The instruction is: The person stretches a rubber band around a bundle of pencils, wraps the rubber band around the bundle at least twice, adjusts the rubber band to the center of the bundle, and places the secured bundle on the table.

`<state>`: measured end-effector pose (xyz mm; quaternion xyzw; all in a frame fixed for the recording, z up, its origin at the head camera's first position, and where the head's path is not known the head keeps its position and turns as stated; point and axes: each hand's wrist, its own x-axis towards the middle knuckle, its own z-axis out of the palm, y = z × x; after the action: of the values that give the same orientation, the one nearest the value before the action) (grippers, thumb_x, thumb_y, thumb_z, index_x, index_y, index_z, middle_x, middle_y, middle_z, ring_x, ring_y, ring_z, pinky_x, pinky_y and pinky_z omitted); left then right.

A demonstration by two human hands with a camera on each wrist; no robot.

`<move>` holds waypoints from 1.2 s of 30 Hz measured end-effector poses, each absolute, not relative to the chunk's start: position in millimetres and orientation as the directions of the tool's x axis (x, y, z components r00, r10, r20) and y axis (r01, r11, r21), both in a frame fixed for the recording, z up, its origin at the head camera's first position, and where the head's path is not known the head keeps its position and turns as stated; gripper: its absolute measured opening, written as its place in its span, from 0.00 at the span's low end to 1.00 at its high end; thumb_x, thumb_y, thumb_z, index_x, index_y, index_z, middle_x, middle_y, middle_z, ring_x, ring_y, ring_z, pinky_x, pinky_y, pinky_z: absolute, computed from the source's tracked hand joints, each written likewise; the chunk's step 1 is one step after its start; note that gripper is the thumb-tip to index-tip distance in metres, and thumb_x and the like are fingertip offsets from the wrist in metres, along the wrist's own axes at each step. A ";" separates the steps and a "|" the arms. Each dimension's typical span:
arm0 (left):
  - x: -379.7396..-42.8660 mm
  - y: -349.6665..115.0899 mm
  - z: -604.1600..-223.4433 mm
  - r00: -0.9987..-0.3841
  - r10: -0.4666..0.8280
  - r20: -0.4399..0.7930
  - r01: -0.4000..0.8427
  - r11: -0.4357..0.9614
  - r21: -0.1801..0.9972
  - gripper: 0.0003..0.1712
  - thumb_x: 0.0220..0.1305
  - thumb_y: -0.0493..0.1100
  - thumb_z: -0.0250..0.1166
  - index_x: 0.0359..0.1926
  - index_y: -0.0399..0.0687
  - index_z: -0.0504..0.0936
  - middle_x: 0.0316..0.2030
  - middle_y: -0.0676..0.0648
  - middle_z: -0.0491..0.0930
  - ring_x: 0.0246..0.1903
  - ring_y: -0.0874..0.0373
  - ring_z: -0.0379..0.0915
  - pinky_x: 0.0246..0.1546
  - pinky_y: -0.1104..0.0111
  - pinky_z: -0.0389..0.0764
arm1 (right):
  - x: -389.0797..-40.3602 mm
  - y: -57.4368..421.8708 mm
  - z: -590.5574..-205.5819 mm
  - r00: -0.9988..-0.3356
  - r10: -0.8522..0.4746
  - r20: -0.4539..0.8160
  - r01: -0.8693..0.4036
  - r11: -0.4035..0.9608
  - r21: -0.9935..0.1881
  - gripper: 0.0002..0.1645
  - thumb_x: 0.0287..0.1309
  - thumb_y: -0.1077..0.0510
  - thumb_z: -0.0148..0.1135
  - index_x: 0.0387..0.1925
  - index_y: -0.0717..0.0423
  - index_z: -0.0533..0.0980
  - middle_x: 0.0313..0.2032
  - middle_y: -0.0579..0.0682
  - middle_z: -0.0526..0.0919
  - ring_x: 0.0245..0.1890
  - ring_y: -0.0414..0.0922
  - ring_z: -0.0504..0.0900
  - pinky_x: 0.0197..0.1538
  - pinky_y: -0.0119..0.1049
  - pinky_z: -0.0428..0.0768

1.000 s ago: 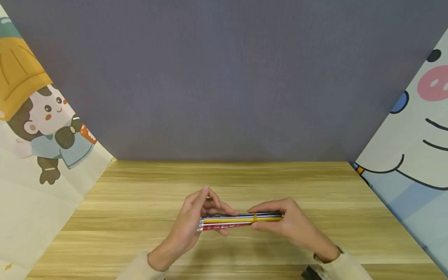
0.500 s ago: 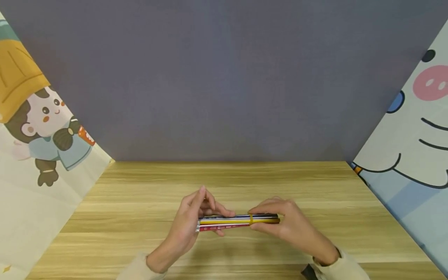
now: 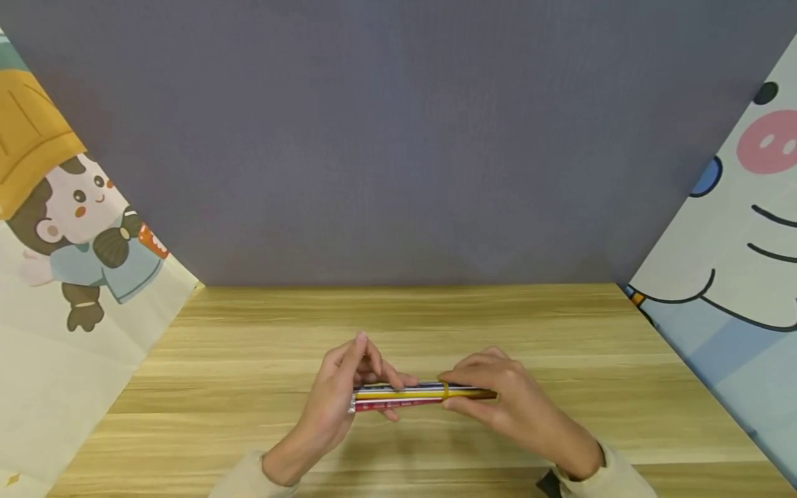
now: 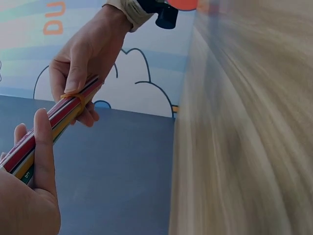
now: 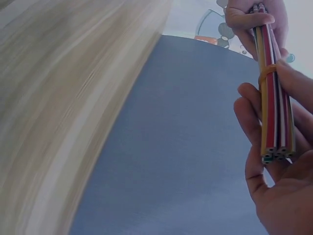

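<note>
A bundle of striped pencils (image 3: 398,397), red, yellow and dark, lies level between both hands above the table. Around it, towards its right end, goes a yellow rubber band (image 3: 445,391). My left hand (image 3: 326,398) holds the bundle's left end, its thumb crossing the pencils in the right wrist view. With thumb and fingertips my right hand (image 3: 519,401) pinches the rubber band (image 4: 81,104) against the pencils. In the right wrist view the unsharpened pencil ends (image 5: 279,152) stick out near the right palm.
Beneath the hands is a wood-grain table (image 3: 249,332). A grey panel (image 3: 398,152) rises at its back edge, with cartoon-printed sheets (image 3: 75,277) on both sides. A dark device (image 4: 167,17) sits by the right sleeve.
The bundle and the right hand have shifted slightly left since a second ago. The right fingers have closed in a little around the band; the left hand keeps its hold.
</note>
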<state>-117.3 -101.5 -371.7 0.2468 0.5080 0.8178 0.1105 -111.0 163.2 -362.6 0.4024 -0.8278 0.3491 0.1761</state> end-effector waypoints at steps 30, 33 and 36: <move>-116.8 -97.5 -364.5 -0.879 0.461 0.121 -0.102 -0.430 0.897 0.28 0.81 0.57 0.40 0.26 0.45 0.68 0.23 0.48 0.85 0.42 0.42 0.85 0.24 0.59 0.87 | -103.8 158.0 -356.6 -0.497 -0.619 0.608 -0.861 0.440 -0.256 0.19 0.55 0.51 0.74 0.48 0.53 0.85 0.38 0.40 0.86 0.38 0.38 0.80 0.40 0.30 0.80; -115.0 -94.8 -368.8 -0.862 0.479 0.163 -0.085 -0.453 0.887 0.28 0.81 0.55 0.39 0.25 0.44 0.68 0.22 0.48 0.85 0.39 0.44 0.86 0.23 0.61 0.87 | -103.8 150.8 -363.4 -0.439 -0.630 0.641 -0.889 0.408 -0.207 0.20 0.56 0.50 0.73 0.49 0.53 0.84 0.39 0.41 0.87 0.38 0.36 0.82 0.43 0.30 0.77; -113.0 -93.5 -371.0 -0.851 0.491 0.184 -0.078 -0.466 0.881 0.28 0.82 0.53 0.38 0.26 0.44 0.68 0.22 0.48 0.85 0.38 0.45 0.86 0.23 0.61 0.87 | -103.1 145.8 -367.7 -0.430 -0.639 0.638 -0.895 0.395 -0.208 0.21 0.57 0.48 0.71 0.51 0.51 0.84 0.39 0.39 0.88 0.37 0.33 0.82 0.45 0.28 0.75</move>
<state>-113.0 -93.5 -371.0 0.2120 0.4875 0.8294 0.1716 -103.1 145.8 -367.7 0.4787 -0.8009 0.2711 0.2365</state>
